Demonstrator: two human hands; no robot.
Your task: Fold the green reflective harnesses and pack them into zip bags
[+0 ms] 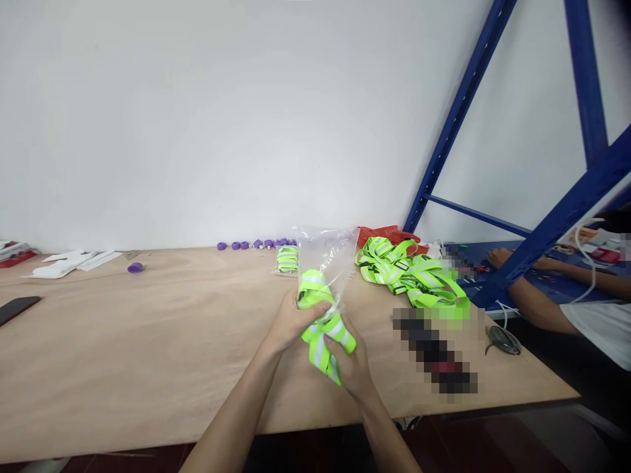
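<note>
A clear plastic bag point(328, 253) stands up above my hands, with part of a neon green reflective strap point(323, 355) inside its lower end. My left hand point(294, 318) is closed round the bag and strap at the bag's left side. On the right, my right hand point(352, 361) grips the strap's lower part, which hangs out below the bag in folds. Just behind the bag on the left lies a packed green strap bundle point(287, 259). A loose pile of green straps point(411, 272) with black buckles lies to the right.
Purple rolls point(245, 245) line the wall edge of the wooden table point(148, 355); another purple piece point(135, 267) lies left. White sheets point(73, 263) are at the far left. Glasses point(503, 339) rest right, beside a blue metal frame point(557, 210) and another person's arm point(537, 305).
</note>
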